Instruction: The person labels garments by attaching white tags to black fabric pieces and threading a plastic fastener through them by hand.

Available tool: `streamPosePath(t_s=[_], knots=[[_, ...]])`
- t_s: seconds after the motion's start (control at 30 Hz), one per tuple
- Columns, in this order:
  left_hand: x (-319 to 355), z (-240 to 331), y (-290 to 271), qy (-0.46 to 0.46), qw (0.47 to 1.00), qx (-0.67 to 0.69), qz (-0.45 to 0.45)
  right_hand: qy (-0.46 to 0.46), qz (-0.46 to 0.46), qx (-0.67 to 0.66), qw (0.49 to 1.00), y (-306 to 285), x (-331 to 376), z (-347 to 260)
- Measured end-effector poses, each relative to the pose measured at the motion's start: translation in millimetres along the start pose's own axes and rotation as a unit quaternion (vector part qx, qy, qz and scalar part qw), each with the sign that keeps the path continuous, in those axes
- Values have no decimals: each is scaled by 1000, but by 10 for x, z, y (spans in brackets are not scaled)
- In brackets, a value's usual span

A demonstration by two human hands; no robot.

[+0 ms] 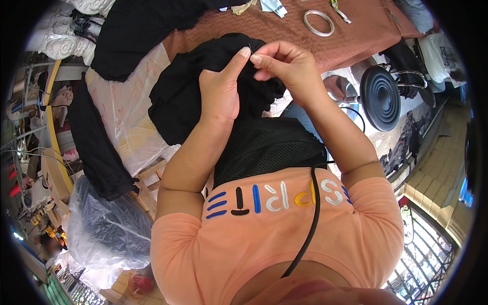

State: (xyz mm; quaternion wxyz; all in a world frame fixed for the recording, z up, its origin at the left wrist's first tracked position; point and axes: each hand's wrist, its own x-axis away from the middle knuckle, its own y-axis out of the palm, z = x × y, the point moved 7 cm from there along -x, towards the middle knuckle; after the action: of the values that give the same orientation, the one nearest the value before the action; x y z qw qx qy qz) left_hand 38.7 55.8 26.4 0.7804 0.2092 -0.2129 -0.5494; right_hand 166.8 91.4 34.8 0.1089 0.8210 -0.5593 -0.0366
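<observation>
A bunched black cloth lies in front of me, partly over the edge of the brown-covered table. My left hand is closed on its edge, thumb on top and the other fingers hidden behind the fabric. Close beside that thumb, my right hand pinches thumb and forefinger together at the cloth's upper edge. Something very thin shows between the two hands, too small to name. The fingertips of both hands almost meet.
The brown patterned table cover holds a whitish ring and a small yellow-green tool. More black fabric lies at the far left. A round black stool seat stands right; clear plastic sheeting is at lower left.
</observation>
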Motion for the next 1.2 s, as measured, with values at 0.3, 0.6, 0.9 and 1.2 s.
streamPosePath(t_s=[0.3,0.6,0.9,1.2], knots=[[-59,116,79,-25,1000,9,3,-221,28,259,940,-114,-47,-434],[-87,172,99,11,1000,-11,-19,-239,-1,318,917,-29,-117,-592],[-28,216,145,38,994,-72,-72,-313,-121,456,825,168,-207,-932],[-92,295,71,81,986,-136,-44,-383,-188,549,719,437,-65,-1039]])
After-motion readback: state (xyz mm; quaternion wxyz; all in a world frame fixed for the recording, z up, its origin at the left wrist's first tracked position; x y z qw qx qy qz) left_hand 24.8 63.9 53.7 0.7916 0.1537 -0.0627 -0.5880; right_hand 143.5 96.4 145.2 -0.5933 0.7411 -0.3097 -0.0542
